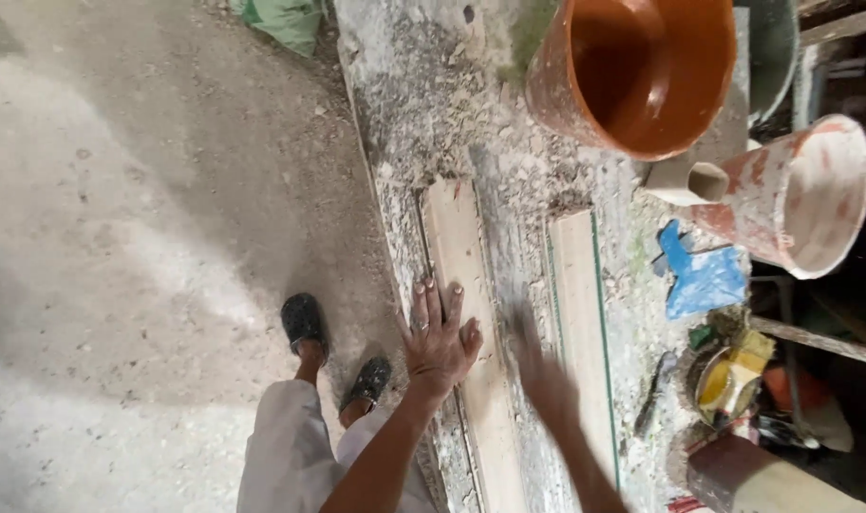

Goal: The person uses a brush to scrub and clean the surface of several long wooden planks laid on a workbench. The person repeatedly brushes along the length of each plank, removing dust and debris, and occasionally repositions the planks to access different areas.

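Pressing flat, fingers spread, the left hand (439,344) pins the near wooden strip (466,313) against the dusty bench (423,104), seemingly to steady it; the right hand (545,385) (too blurred to judge its grip) hovers beside the second strip (582,313).

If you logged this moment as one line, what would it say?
left hand: flat on near wooden plank | right hand: blurred, between planks | far plank: lying alongside | bench: dusty
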